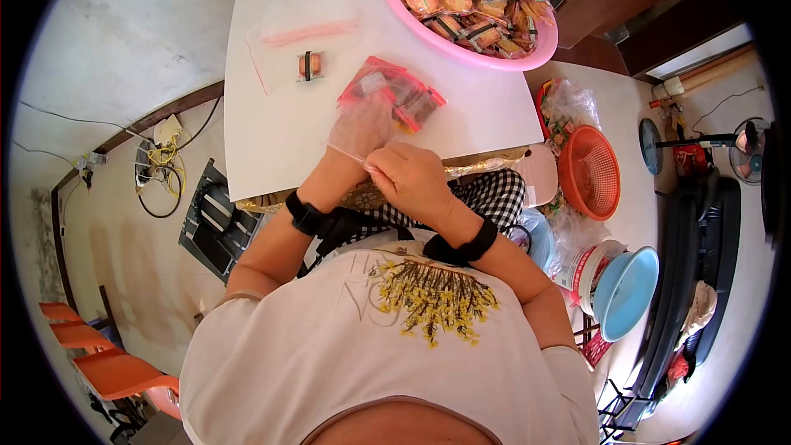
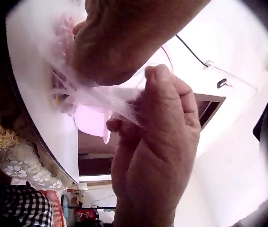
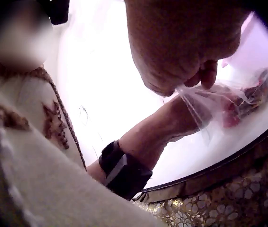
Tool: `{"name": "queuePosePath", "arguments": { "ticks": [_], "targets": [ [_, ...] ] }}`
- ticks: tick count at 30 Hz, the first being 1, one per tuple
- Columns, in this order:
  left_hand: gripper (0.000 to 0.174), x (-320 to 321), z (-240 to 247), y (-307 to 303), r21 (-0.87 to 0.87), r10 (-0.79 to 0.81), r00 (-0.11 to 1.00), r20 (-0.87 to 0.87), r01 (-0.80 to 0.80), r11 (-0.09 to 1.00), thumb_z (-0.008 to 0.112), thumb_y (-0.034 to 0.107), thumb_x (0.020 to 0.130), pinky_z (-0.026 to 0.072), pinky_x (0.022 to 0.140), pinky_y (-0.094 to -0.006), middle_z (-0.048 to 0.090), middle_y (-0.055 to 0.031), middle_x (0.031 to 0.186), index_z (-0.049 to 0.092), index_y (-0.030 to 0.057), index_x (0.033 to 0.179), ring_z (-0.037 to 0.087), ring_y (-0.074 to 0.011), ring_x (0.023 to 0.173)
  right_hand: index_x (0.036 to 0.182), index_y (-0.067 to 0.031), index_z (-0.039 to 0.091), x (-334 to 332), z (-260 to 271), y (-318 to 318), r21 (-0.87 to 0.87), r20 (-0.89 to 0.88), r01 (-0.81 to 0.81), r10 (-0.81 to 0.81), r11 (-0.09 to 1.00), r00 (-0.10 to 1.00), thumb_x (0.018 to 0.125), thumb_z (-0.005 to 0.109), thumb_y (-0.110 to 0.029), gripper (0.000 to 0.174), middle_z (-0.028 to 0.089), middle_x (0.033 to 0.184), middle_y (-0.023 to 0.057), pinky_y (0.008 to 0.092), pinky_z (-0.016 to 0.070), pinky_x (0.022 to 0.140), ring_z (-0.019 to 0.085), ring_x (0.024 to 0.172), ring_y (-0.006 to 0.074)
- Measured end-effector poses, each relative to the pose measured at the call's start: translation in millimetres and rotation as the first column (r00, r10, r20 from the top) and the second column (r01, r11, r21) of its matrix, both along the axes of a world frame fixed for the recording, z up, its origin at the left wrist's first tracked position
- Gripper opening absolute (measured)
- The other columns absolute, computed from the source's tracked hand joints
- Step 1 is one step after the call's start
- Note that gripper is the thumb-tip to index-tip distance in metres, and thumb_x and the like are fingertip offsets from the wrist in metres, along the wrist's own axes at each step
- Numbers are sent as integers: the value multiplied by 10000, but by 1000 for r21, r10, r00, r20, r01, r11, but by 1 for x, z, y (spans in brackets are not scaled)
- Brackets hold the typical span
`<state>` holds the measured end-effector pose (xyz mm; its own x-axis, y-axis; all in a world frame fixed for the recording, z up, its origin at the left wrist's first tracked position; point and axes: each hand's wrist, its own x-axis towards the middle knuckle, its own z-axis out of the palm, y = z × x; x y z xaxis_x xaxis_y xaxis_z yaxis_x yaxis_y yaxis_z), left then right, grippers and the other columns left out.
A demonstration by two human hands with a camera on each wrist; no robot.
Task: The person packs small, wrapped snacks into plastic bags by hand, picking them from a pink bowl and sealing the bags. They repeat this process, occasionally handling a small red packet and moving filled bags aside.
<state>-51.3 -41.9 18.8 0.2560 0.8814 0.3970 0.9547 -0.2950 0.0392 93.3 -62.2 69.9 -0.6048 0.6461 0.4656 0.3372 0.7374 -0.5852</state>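
Thin clear plastic bag (image 1: 381,115) covers my left hand (image 1: 359,130), which reaches over the table toward a small pile of red-edged clear packets (image 1: 404,95). Its fingers look stretched out inside the film, partly blurred by it. My right hand (image 1: 409,184) pinches the bag's edge near the left wrist and draws it taut. In the left wrist view the film stretches between the left hand and the right hand (image 2: 157,127). The right wrist view has the pinched bag (image 3: 198,106) gathered under the right fingers, with packets (image 3: 250,99) beyond.
A single wrapped biscuit (image 1: 310,66) lies on the white table (image 1: 280,132), near flat clear bags with red strips (image 1: 309,31). Behind stands a pink basin (image 1: 527,58) heaped with wrapped biscuits (image 1: 474,4). An orange basket (image 1: 589,173) and blue basin (image 1: 626,292) stand right of the table.
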Motion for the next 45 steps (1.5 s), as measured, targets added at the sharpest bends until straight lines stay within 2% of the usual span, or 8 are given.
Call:
{"name": "queuePosePath", "arguments": {
  "ticks": [4,11,16,19,24,31,41,45],
  "targets": [
    [280,1,-13,16,419,67,997,28,-72,905,593,163,771,473,692,-328,569,-122,999,572,23,1013,578,-265,845,795,-90,580,-2,-4,1,41,-24,-4,5,999,1000,783,643,-94,64,559,695,70,374,450,537,568,635,285],
    [218,-12,25,-43,-103,53,998,42,-48,993,573,148,788,480,651,-381,607,-137,967,582,31,972,614,-284,868,817,-85,582,11,0,-1,-12,88,-9,10,1000,996,757,644,-72,87,553,741,85,380,459,573,567,674,299],
    [157,-21,62,-94,-539,-59,998,35,69,839,594,118,788,484,679,-401,640,-80,827,615,54,930,626,-279,794,885,-81,586,31,8,3,-56,146,-40,48,998,988,742,640,-59,155,549,794,93,392,474,595,576,706,301],
    [92,-32,53,-105,-126,-234,939,252,272,954,608,98,751,480,635,-365,603,-81,766,579,62,830,614,-244,734,928,-74,587,41,16,-3,-87,212,-40,58,995,976,731,653,-62,208,549,818,95,395,485,607,583,717,303],
    [283,-39,64,-114,-140,-366,884,290,418,897,708,131,702,484,663,-353,613,-56,806,635,64,966,610,-238,761,934,-80,579,51,12,-17,-70,209,-41,54,997,976,724,658,-71,225,572,894,92,394,495,643,586,792,303],
    [362,-51,78,-115,-89,-333,922,199,355,931,781,246,620,450,795,-404,575,-74,1042,653,81,915,567,-271,953,946,-147,598,58,13,-24,340,287,-272,177,900,942,740,634,-127,210,566,1105,89,397,471,839,550,1044,278],
    [268,-65,81,-78,-43,-293,914,282,317,947,739,261,688,414,866,-403,574,-109,1044,631,68,838,551,-284,1014,915,-72,606,55,-7,-6,188,453,-346,232,919,861,815,589,-145,126,559,1195,122,412,452,887,519,1150,294],
    [500,-61,62,-55,-352,-58,973,223,136,926,707,288,777,448,880,-446,518,-226,1249,556,79,1205,527,-358,1119,929,-68,615,49,-33,9,193,412,-293,194,936,890,822,584,-156,142,552,1239,133,405,461,890,510,1175,299]
  ]
}}
